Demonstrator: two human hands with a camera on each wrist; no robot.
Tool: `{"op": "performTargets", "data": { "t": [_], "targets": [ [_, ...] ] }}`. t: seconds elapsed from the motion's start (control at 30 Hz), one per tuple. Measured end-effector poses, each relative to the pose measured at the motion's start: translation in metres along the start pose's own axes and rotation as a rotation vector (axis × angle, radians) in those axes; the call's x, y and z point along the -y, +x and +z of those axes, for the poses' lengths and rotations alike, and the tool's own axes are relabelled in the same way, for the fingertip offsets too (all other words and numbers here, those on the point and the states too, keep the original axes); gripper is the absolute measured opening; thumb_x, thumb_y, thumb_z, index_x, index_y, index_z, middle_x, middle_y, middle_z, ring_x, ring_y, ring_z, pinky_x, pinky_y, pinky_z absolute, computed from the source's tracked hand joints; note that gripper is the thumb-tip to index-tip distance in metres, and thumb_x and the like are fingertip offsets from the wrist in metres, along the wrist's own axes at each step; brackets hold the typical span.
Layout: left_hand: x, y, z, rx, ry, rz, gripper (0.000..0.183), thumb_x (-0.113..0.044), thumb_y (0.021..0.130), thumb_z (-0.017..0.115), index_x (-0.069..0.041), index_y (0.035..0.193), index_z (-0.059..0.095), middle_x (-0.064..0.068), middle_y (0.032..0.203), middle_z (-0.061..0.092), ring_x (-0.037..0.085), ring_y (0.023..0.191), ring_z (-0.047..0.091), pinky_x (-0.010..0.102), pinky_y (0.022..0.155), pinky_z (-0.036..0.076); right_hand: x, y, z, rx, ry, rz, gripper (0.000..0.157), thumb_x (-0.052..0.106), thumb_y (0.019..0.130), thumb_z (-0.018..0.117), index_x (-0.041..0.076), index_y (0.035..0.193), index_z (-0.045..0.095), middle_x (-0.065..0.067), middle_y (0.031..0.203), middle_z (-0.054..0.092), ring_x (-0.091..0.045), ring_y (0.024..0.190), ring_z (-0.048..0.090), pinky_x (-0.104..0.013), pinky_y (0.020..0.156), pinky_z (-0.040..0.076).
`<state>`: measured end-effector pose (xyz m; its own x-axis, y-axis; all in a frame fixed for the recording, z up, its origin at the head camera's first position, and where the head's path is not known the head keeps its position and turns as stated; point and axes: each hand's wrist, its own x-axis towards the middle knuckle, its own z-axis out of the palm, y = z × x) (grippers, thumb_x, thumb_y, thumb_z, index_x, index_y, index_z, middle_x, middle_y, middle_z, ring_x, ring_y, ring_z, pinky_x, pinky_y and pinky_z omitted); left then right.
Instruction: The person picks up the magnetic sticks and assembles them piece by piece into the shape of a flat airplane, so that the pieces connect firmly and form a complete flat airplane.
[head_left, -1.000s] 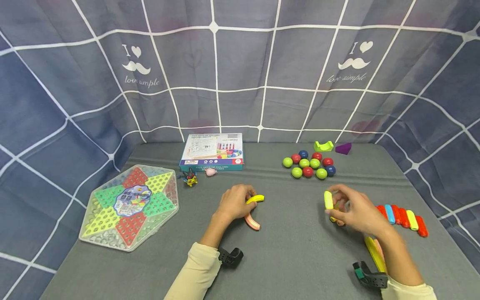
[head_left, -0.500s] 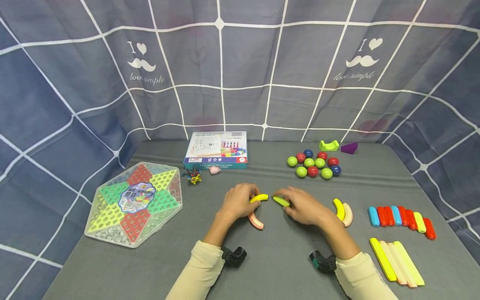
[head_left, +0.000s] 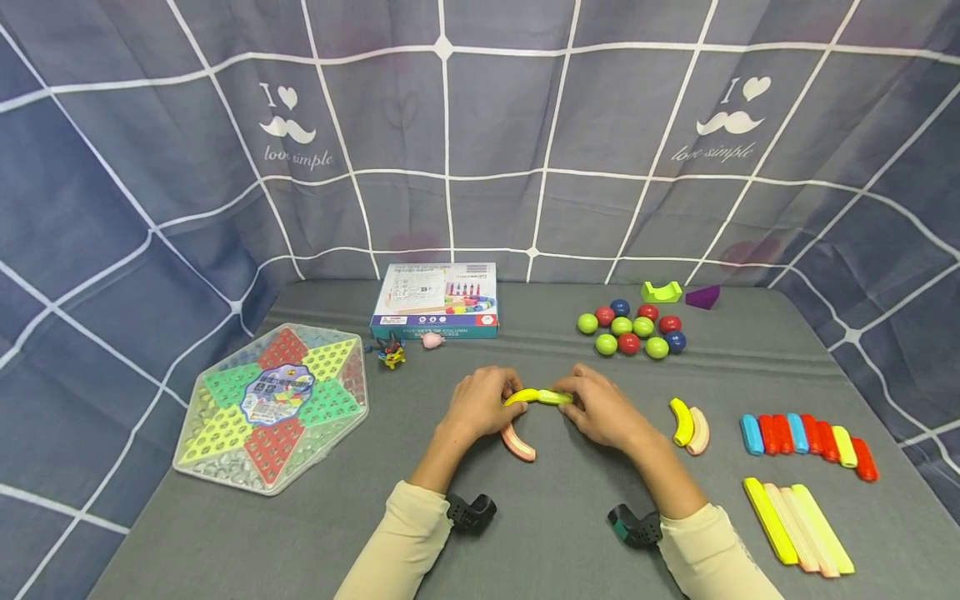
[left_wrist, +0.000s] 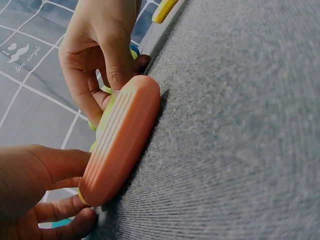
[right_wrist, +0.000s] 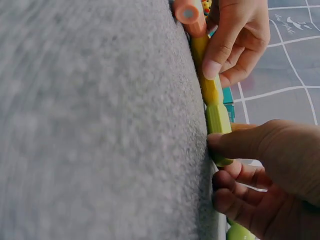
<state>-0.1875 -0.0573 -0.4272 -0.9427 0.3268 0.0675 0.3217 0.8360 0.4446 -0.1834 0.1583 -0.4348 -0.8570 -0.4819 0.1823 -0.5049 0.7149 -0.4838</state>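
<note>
My left hand (head_left: 480,402) pinches a yellow curved block (head_left: 528,394) on the grey cloth. Opposite it, my right hand (head_left: 602,407) holds a short yellow-green straight block (head_left: 552,397) between thumb and fingers. The right wrist view shows the yellow-green block (right_wrist: 218,120) meeting the yellow curved block (right_wrist: 212,90) end to end. A pink-orange curved block (head_left: 519,443) lies just below the left hand; in the left wrist view this orange block (left_wrist: 122,142) covers part of the other blocks and some fingertips.
To the right lie a yellow and cream curved pair (head_left: 682,421), a row of short red, blue and yellow blocks (head_left: 798,435) and long strips (head_left: 782,517). Several balls (head_left: 627,342) sit behind. A box (head_left: 435,308), small figurines (head_left: 391,350) and a hexagonal star board (head_left: 276,400) occupy the left.
My right hand has come left from beside the short block row, bringing the yellow-green block up against the yellow curved one. The left hand has kept its grip nearly in place.
</note>
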Motion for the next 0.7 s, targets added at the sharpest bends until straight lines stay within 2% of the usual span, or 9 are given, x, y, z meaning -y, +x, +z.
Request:
{"op": "performTargets", "data": {
  "t": [0.1,0.2,0.33,0.4,0.5,0.57,0.63,0.7],
  "targets": [
    [0.000,0.000,0.002,-0.013,-0.016,0.023,0.023,-0.034,0.079,0.077,-0.021,0.097,0.070,-0.006,0.083,0.060,0.009,0.069,0.054,0.029,0.057,0.042,0.001,0.003,0.003,-0.029,0.029,0.004,0.025,0.005,0.083,0.071,0.010,0.107,0.070,0.000,0.090,0.059,-0.009,0.070,0.049,-0.028,0.063,0.042],
    [0.000,0.001,0.005,-0.030,-0.021,0.074,0.022,-0.032,0.080,0.076,-0.022,0.100,0.071,-0.007,0.084,0.058,0.010,0.072,0.054,0.030,0.061,0.043,0.001,0.004,0.005,-0.050,0.071,-0.005,0.026,0.003,0.082,0.071,0.009,0.108,0.069,0.000,0.093,0.062,-0.007,0.071,0.052,-0.027,0.064,0.045],
    [0.001,0.001,0.008,-0.047,-0.002,0.112,0.016,-0.028,0.082,0.075,-0.023,0.097,0.072,-0.008,0.082,0.055,0.009,0.073,0.052,0.029,0.062,0.043,-0.003,0.001,0.001,-0.091,0.107,0.014,0.028,0.007,0.083,0.072,0.008,0.110,0.068,-0.002,0.098,0.064,-0.007,0.073,0.056,-0.027,0.064,0.047],
    [0.002,0.000,0.008,-0.050,0.006,0.104,0.015,-0.026,0.082,0.075,-0.024,0.096,0.072,-0.009,0.081,0.054,0.009,0.073,0.051,0.029,0.062,0.042,-0.008,-0.002,-0.004,-0.147,0.084,0.047,0.029,0.010,0.083,0.072,0.007,0.112,0.067,-0.004,0.098,0.064,-0.009,0.073,0.057,-0.030,0.065,0.047],
    [0.003,0.000,0.006,-0.051,0.005,0.087,0.014,-0.024,0.081,0.076,-0.024,0.095,0.072,-0.009,0.080,0.054,0.009,0.073,0.051,0.028,0.063,0.042,-0.021,-0.005,-0.014,-0.268,0.016,0.149,0.035,0.012,0.083,0.072,0.006,0.116,0.063,-0.007,0.094,0.064,-0.014,0.071,0.058,-0.038,0.066,0.045],
    [0.004,0.000,0.006,-0.049,0.002,0.085,0.016,-0.025,0.081,0.077,-0.023,0.095,0.072,-0.008,0.081,0.054,0.009,0.074,0.052,0.029,0.063,0.042,-0.031,-0.005,-0.021,-0.319,-0.023,0.219,0.041,0.012,0.083,0.071,0.005,0.121,0.059,-0.009,0.090,0.063,-0.020,0.070,0.060,-0.044,0.067,0.044],
    [0.003,0.000,0.006,-0.041,0.002,0.096,0.017,-0.027,0.080,0.077,-0.023,0.096,0.072,-0.008,0.083,0.056,0.010,0.076,0.052,0.029,0.064,0.043,-0.040,-0.003,-0.026,-0.327,-0.049,0.270,0.048,0.013,0.084,0.071,0.005,0.128,0.053,-0.010,0.086,0.064,-0.025,0.073,0.062,-0.049,0.068,0.043],
    [0.002,0.001,0.007,-0.031,0.008,0.112,0.019,-0.029,0.081,0.076,-0.023,0.099,0.072,-0.007,0.086,0.057,0.012,0.078,0.053,0.030,0.066,0.043,-0.048,-0.001,-0.030,-0.296,-0.069,0.291,0.053,0.014,0.085,0.070,0.007,0.133,0.048,-0.009,0.082,0.065,-0.028,0.075,0.062,-0.052,0.069,0.043]
  ]
}}
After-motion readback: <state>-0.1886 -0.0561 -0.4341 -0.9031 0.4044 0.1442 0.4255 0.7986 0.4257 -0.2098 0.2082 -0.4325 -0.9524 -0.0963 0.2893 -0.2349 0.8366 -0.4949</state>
